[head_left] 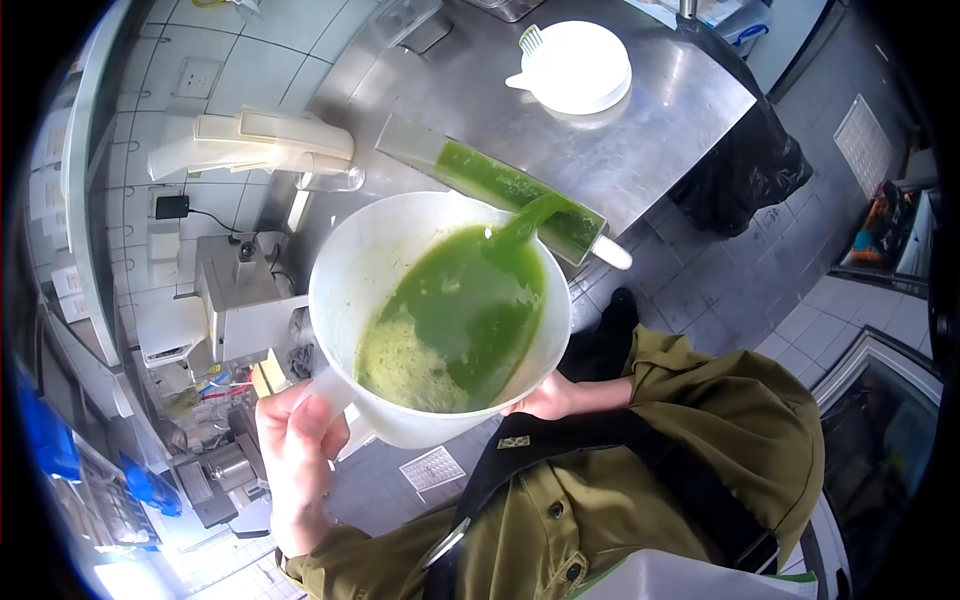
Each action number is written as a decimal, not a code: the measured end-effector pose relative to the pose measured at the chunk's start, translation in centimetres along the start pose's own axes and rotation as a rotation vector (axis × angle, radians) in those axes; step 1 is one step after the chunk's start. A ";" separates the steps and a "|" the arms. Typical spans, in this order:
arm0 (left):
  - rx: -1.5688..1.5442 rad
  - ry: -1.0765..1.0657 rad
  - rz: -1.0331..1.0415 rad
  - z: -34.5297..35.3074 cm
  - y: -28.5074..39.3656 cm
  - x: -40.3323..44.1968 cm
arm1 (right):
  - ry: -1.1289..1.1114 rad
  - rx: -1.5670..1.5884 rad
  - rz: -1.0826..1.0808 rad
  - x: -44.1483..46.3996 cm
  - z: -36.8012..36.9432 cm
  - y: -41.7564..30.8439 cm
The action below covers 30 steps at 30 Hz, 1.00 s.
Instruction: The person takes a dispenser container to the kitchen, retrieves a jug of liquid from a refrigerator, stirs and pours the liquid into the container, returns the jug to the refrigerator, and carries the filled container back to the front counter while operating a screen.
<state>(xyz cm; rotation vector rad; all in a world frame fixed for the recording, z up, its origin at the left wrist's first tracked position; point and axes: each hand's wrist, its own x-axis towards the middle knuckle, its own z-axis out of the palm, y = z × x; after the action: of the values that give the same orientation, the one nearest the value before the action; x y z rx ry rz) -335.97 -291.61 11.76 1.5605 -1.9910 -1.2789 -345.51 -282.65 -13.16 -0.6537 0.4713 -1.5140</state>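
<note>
A large white plastic pitcher [335, 270] is tilted over the steel counter, with foamy green liquid [460, 310] inside. My left hand [300, 440] is wrapped round its handle. My right hand [545, 398] supports the pitcher's near right side, its fingers mostly hidden beneath. A green stream [535, 218] runs over the far rim into a long clear rectangular container [410, 143], which holds green liquid and has a white tap or handle [612, 252] at its right end.
On the steel counter [680, 120] sits a round white lid or dish [575, 68]. Clear cups [335, 173] and stacked pale containers [250, 140] stand on the left. A black bag [740, 180] hangs beside the counter. Lower left, a metal machine [245, 300] stands by the tiled wall.
</note>
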 end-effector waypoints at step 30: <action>0.057 0.035 -0.027 0.1 0.9 0.3 | 0.011 -0.069 -0.108 0.4 0.4 -0.5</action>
<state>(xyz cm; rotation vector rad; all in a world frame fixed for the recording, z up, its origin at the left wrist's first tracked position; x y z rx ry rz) -336.70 -291.80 12.35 1.6299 -2.0075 -1.2066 -345.61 -282.96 -12.52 -0.7348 0.5050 -1.6097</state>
